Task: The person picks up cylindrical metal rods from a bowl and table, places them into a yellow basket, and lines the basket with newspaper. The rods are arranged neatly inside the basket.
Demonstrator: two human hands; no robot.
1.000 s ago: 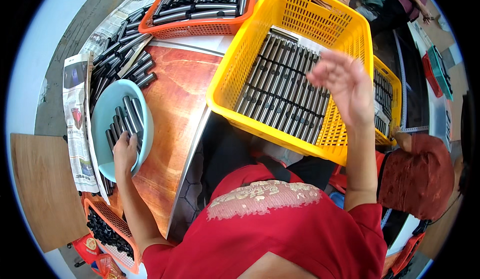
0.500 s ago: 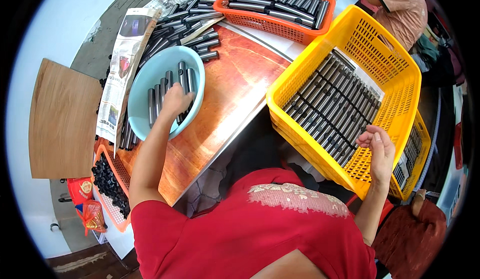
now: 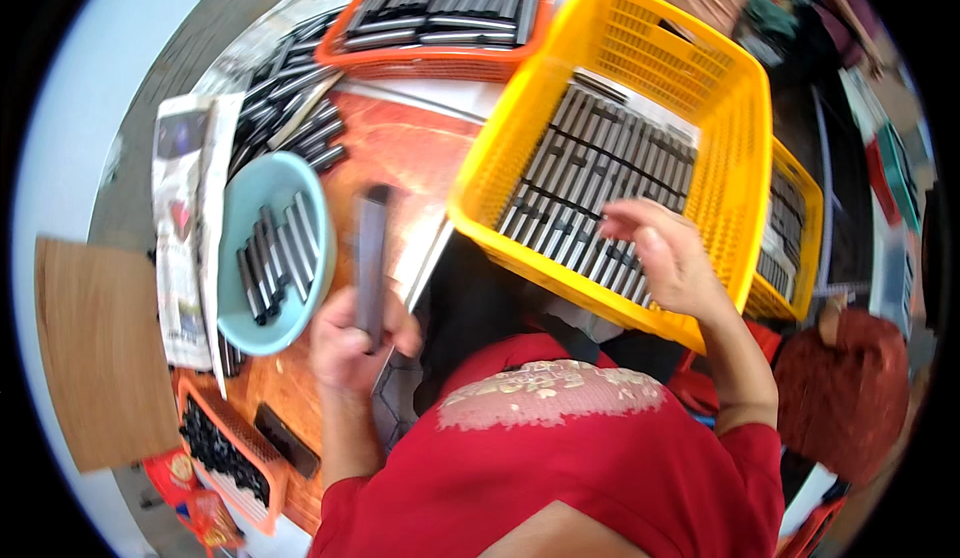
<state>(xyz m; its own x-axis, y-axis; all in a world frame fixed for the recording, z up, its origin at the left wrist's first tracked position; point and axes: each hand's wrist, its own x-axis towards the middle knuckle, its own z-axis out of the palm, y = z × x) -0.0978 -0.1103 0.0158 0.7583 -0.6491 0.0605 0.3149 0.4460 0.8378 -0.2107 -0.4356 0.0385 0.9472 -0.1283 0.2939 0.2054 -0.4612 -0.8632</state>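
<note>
My left hand [image 3: 342, 346] is closed around the lower end of a dark metal tube [image 3: 371, 248], which stands nearly upright and looks smeared by motion. Left of it, on the table, a light blue basin [image 3: 312, 303] holds several more tubes [image 3: 275, 255]. My right hand [image 3: 672, 258] hovers over the near side of a yellow plastic crate [image 3: 735, 108], its fingers loosely bent and apart with nothing seen in them. Inside that crate, silvery tubes with black bands [image 3: 590, 178] lie side by side in rows.
An orange basket [image 3: 430, 63] full of tubes stands at the back, beside a loose pile of tubes [image 3: 290, 98] and folded newspaper [image 3: 185, 238]. At the lower left are a basket of small black parts [image 3: 225, 458] and a phone [image 3: 287, 440]. A second yellow crate [image 3: 806, 258] sits at right.
My left hand has come out of the basin with a tube in it, toward my body. The view has turned, and my right hand is now farther in over the crate.
</note>
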